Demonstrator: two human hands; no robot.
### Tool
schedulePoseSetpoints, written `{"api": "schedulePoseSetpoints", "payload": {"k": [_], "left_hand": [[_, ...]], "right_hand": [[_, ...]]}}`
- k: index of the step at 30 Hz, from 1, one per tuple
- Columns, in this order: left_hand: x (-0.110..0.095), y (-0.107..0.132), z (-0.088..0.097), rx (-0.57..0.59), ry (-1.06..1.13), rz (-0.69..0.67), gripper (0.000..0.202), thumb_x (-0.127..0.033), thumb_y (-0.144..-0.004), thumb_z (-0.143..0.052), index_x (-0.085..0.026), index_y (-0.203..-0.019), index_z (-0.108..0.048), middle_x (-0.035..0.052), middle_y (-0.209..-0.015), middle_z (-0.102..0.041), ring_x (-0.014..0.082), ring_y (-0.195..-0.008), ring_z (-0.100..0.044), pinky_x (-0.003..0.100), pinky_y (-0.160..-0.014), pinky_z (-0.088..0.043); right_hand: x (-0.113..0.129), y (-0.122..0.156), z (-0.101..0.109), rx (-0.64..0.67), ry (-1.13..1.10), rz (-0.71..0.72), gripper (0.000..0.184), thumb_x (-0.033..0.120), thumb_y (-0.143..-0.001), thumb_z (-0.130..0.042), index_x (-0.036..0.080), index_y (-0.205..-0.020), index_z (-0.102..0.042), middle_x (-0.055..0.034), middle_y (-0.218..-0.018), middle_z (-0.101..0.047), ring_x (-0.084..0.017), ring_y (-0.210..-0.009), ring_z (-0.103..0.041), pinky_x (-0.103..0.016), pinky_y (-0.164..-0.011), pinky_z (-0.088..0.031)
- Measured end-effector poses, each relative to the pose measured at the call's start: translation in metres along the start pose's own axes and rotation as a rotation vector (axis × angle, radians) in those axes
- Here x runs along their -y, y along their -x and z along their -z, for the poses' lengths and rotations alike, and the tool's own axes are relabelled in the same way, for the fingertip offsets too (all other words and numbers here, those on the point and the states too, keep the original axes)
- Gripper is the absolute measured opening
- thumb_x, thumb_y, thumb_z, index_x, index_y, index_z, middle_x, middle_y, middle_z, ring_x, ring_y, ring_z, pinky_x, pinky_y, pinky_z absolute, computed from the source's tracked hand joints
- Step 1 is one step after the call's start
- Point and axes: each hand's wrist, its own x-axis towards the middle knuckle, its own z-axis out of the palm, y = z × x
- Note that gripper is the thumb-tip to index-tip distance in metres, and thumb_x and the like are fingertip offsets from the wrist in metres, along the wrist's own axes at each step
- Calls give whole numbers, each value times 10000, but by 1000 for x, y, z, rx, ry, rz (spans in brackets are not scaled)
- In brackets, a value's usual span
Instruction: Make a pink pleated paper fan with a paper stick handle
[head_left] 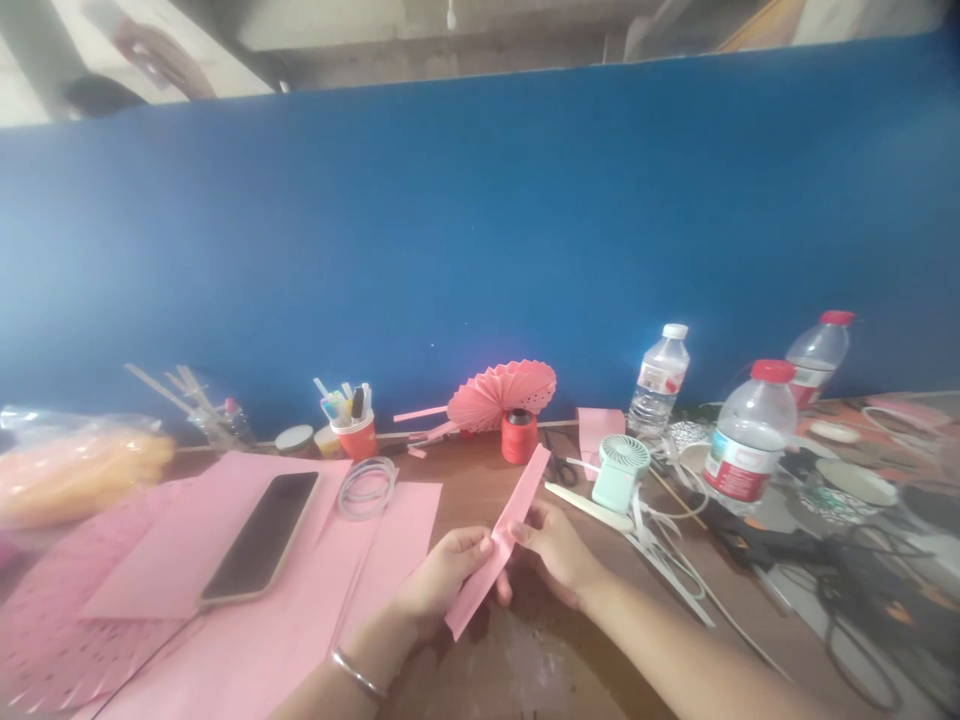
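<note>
A narrow folded strip of pink paper (480, 592) is held slantwise above the table's front middle. My left hand (448, 568) pinches its left edge near the middle, thumb on top. My right hand (556, 552) grips the opposite edge, with its thumb pressed on the paper and fingers partly hidden behind it. Beyond the strip's upper end stands a red spool of thread (519, 440). Behind the spool lies a pleated pink paper fan (499, 393). Large pink paper sheets (315, 590) spread out to the left of my hands.
A phone (261, 535) and a coiled clear tube (367, 487) rest on the sheets. At the back left is a red cup of pens (355, 436). Rightward are a mint handheld fan (621, 472), scissors (559, 466), a water bottle (752, 435) and tangled cords. A blue partition (480, 230) stands behind.
</note>
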Motion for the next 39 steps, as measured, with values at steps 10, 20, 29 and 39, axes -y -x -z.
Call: {"api": "schedulePoseSetpoints", "payload": {"k": [10, 20, 29, 39], "left_hand": [[-3, 0, -8, -43, -112, 101, 334, -463, -816, -407, -143, -783, -493, 38, -598, -619, 107, -439, -529, 200, -395, -392], [-15, 7, -24, -181, -359, 151, 270, -373, -803, -339, -166, -673, -455, 29, -589, -624, 111, -437, -539, 193, -374, -374], [7, -9, -9, -244, -152, 141, 191, -362, -747, -484, -174, -725, -461, 15, -593, -614, 142, -443, -567, 234, -388, -415], [-2, -1, -14, -292, 346, -113, 146, -267, -734, -625, -143, -754, -549, 9, -744, -620, 106, -666, -584, 206, -634, -448]], "right_hand": [[-2, -3, 7, -211, -242, -11, 301, 398, -754, -595, 149, -605, -512, 10, -523, -534, -109, -467, -482, -237, -472, -354], [21, -22, 45, -601, -330, 116, 230, 287, -609, -711, 179, -650, -512, 36, -540, -511, -82, -431, -430, -204, -367, -315], [31, -15, 47, -706, 235, 330, 185, 336, -705, -629, 208, -782, -520, 61, -623, -470, -94, -541, -439, -225, -533, -368], [9, 10, -12, -207, 801, 298, 116, 143, -718, -573, 212, -810, -556, 10, -795, -585, -143, -733, -564, -243, -671, -431]]}}
